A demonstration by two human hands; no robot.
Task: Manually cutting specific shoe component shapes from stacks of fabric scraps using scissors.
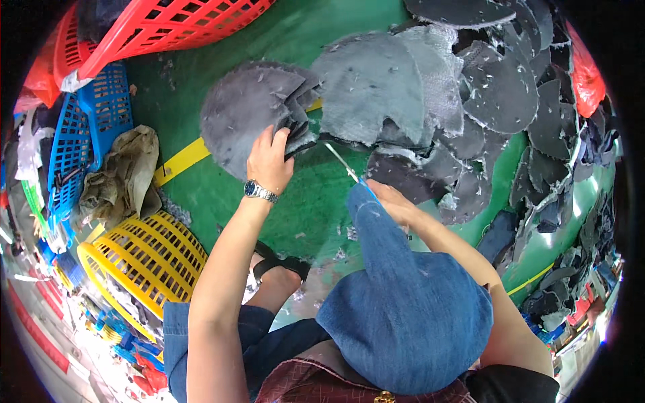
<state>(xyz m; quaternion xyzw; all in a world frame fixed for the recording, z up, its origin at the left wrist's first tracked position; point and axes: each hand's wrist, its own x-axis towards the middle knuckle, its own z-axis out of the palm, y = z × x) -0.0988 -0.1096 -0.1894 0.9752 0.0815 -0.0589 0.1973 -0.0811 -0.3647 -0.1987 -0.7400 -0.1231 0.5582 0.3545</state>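
My left hand (271, 161), with a metal-band watch at the wrist, grips the near right edge of a stack of rounded grey fabric pieces (243, 107). The stack's layered, notched corners fan out beside my fingers. In my right hand (393, 201) is a pair of scissors (341, 160) with blue at the handle. Its metal blades point up and left, towards the gap between that stack and a second stack of lighter grey pieces (369, 84). Blue denim cloth (403, 295) covers part of the right hand and handles.
Dark grey fabric pieces and offcuts (500, 87) lie heaped on the right. A red basket (168, 27) stands at the far left, above a blue basket (70, 148), a crumpled brown sack (127, 168) and a yellow basket (154, 258). Scraps dot the green floor (289, 215).
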